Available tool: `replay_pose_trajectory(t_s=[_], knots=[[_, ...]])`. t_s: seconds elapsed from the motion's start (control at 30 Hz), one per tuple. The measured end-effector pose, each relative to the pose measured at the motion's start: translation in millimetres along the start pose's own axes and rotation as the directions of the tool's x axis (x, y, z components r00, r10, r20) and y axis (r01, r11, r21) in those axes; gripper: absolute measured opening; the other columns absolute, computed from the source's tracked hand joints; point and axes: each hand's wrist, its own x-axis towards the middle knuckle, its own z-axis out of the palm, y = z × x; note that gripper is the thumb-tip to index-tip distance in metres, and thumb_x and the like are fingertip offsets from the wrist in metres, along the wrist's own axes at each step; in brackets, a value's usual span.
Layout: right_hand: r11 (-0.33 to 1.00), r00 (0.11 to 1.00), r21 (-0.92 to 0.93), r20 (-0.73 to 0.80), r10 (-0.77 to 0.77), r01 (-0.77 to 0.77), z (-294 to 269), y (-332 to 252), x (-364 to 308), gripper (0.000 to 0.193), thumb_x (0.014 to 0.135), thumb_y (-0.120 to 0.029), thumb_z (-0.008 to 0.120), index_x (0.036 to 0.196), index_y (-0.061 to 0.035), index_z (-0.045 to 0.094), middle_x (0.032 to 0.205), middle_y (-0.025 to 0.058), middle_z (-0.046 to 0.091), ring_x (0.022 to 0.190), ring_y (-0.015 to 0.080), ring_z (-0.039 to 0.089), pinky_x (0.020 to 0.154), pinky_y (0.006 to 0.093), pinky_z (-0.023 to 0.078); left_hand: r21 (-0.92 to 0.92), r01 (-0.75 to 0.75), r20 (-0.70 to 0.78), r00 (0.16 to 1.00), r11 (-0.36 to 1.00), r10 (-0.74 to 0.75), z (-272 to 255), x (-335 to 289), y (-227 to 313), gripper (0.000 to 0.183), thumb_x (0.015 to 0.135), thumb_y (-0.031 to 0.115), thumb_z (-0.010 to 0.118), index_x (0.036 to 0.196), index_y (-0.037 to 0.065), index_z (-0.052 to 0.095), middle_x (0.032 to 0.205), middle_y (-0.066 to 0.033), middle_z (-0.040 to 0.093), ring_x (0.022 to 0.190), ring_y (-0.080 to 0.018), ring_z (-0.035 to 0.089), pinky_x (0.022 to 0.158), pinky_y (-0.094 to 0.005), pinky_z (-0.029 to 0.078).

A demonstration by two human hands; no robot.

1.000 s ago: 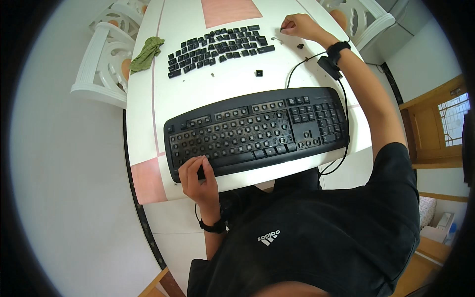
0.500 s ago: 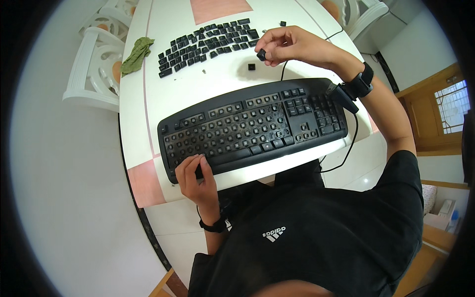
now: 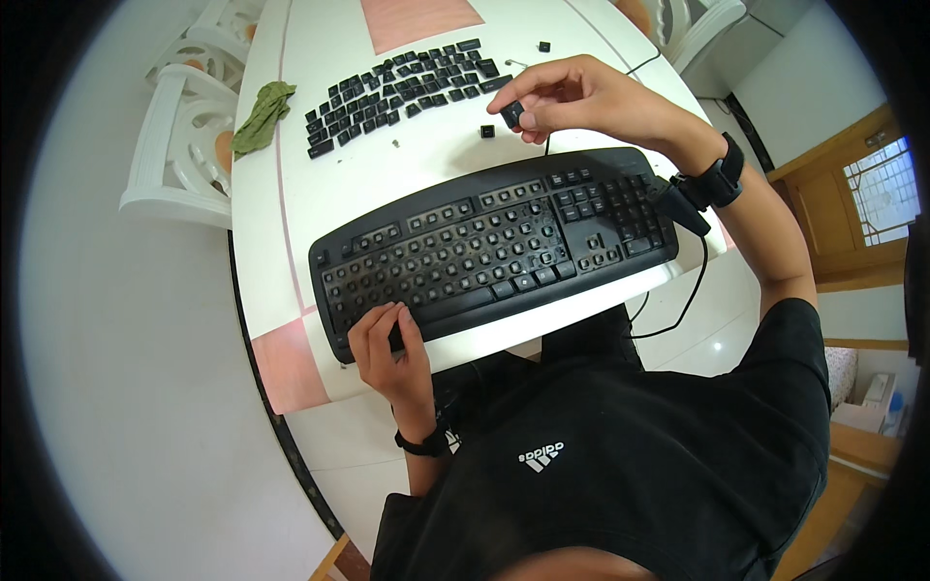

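Note:
A black keyboard (image 3: 446,312) lies at the table's near side, most of its main block bared to the key stems. On its front left edge, my left hand (image 3: 389,351) is closed, fingers bent and gripping the rim. Beyond the keyboard, my right hand (image 3: 581,102) pinches a black keycap (image 3: 511,114) between thumb and fingers, above the table. Just left of that hand, a single loose keycap (image 3: 487,132) sits on the white surface. Farther back, many loose keycaps (image 3: 407,82) are laid out in slanting rows.
A crumpled green cloth (image 3: 263,116) lies at the table's left edge. Another keycap (image 3: 544,46) sits at the back right. A black cable (image 3: 643,64) crosses the white table (image 3: 262,223). White chairs (image 3: 174,155) stand at the left and far right.
My right hand has turned slightly, and the pinched keycap shows more of its face. My left hand stays on the keyboard's edge. The view has shifted a little.

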Motion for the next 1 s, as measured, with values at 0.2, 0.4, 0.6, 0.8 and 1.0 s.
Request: replay_pose_trajectory(t_s=[0.2, 0.4, 0.6, 0.8, 1.0], knots=[[0.976, 0.994, -0.187, 0.016, -0.108, 0.110, -0.1, -2.1, -0.1, 0.026, 0.094, -0.014, 0.068, 0.119, -0.0042, 0.070, 0.087, -0.0007, 0.062, 0.080, 0.0065, 0.060, 0.082, 0.0252, 0.055, -0.002, 0.000, -0.016, 1.000, 1.000, 0.000, 2.4, -0.7, -1.4, 0.009, 0.086, -0.006, 0.069, 0.093, -0.001, 0.068, 0.097, -0.0112, 0.067, 0.089, -0.0239, 0.065, 0.081, -0.0337, 0.053], [0.944, 0.993, -0.313, -0.023, -0.118, 0.105, -2.5, -4.9, -3.5, 0.021, 0.091, -0.009, 0.067, 0.110, -0.0028, 0.071, 0.086, -0.0018, 0.059, 0.077, 0.0063, 0.054, 0.079, 0.0245, 0.053, 0.037, -0.019, -0.016, 1.000, 0.999, 0.019, 1.6, 0.2, -0.1, 0.008, 0.086, -0.006, 0.070, 0.092, -0.001, 0.068, 0.096, -0.0106, 0.067, 0.089, -0.0233, 0.066, 0.080, -0.0333, 0.053], [0.900, 0.998, -0.435, 0.054, 0.016, 0.009, -30.4, 45.5, 12.3, 0.021, 0.088, -0.005, 0.066, 0.108, -0.0028, 0.071, 0.085, 0.0020, 0.061, 0.079, 0.0105, 0.057, 0.082, 0.0271, 0.053, 0.030, 0.005, -0.023, 1.000, 1.000, -0.005, 3.5, -1.4, -1.4, 0.007, 0.086, -0.005, 0.070, 0.091, -0.001, 0.068, 0.096, -0.0106, 0.067, 0.089, -0.0237, 0.066, 0.080, -0.0331, 0.053], [0.861, 0.985, -0.506, 0.111, 0.129, -0.056, -40.1, 107.6, 30.8, 0.028, 0.085, -0.012, 0.072, 0.113, -0.0112, 0.075, 0.090, 0.0054, 0.069, 0.086, 0.0150, 0.065, 0.082, 0.0304, 0.053, 0.048, -0.005, -0.009, 1.000, 0.999, 0.005, 2.4, -2.2, -4.3, 0.011, 0.084, -0.004, 0.074, 0.093, 0.002, 0.070, 0.098, -0.0092, 0.066, 0.089, -0.0236, 0.066, 0.078, -0.0327, 0.054], [0.830, 0.980, -0.549, 0.091, 0.177, -0.098, -33.7, 101.9, 36.2, 0.037, 0.084, -0.010, 0.073, 0.120, -0.0114, 0.071, 0.094, 0.0076, 0.071, 0.086, 0.0173, 0.066, 0.084, 0.0311, 0.053, 0.039, -0.007, -0.014, 1.000, 0.999, 0.008, 2.8, -2.6, -4.6, 0.010, 0.084, -0.004, 0.073, 0.092, 0.001, 0.070, 0.097, -0.0090, 0.066, 0.089, -0.0233, 0.066, 0.077, -0.0325, 0.054]])
